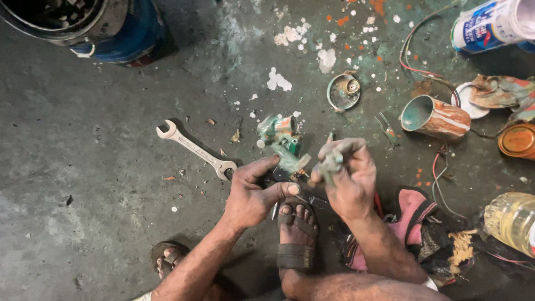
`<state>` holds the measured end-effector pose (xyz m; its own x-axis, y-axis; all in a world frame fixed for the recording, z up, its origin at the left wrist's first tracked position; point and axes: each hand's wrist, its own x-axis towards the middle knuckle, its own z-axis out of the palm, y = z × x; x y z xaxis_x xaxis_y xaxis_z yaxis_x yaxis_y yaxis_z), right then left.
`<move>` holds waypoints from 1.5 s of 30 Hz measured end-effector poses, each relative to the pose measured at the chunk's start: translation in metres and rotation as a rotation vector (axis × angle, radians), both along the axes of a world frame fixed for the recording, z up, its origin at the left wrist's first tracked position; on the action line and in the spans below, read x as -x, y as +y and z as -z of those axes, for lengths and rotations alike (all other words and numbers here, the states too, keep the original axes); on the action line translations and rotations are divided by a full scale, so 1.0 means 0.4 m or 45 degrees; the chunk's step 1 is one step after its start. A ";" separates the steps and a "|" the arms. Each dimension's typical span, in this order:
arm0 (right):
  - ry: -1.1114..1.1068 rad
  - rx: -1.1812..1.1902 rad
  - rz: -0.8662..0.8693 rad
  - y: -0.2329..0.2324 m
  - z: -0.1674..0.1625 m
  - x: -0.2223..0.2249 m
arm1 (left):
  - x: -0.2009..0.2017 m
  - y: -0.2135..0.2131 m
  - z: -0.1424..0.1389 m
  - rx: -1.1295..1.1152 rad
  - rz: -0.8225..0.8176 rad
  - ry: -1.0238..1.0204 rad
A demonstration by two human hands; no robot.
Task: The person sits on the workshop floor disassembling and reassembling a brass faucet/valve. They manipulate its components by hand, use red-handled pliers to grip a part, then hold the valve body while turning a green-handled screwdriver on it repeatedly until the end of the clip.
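My left hand rests low over the concrete floor, thumb and forefinger spread around the near end of a green, paint-smeared metal part that lies on the ground. My right hand is closed on a small grey-green metal piece, held just right of that part. A silver open-ended wrench lies on the floor to the left of both hands. My sandalled foot sits right below the hands.
A blue and grey bucket stands at top left. A round metal cap, a rusty can on its side, a white spray can, red wires, rags and a plastic bottle crowd the right side.
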<state>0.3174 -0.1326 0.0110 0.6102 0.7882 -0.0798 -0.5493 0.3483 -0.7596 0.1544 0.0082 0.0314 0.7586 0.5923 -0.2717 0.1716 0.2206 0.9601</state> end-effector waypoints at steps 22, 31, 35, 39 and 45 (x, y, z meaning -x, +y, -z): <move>0.021 0.203 0.101 0.070 -0.023 -0.014 | -0.034 -0.021 -0.021 -0.127 -0.054 -0.104; -0.507 0.593 0.176 0.073 0.004 -0.021 | -0.061 0.007 0.000 -0.064 0.030 -0.291; -0.953 0.458 0.111 0.092 -0.023 -0.029 | -0.062 -0.009 -0.027 -0.046 -0.044 -0.078; -2.030 0.215 0.180 0.111 -0.047 -0.023 | -0.030 -0.030 -0.071 0.134 -0.103 -0.310; -1.469 0.399 -0.149 0.057 -0.024 -0.032 | -0.021 -0.028 -0.095 0.156 -0.020 -0.398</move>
<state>0.3303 -0.1096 0.0206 0.3746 0.8875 0.2684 0.4947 0.0536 -0.8674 0.1626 -0.0032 0.0695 0.8072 0.5821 -0.0977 -0.1311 0.3383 0.9319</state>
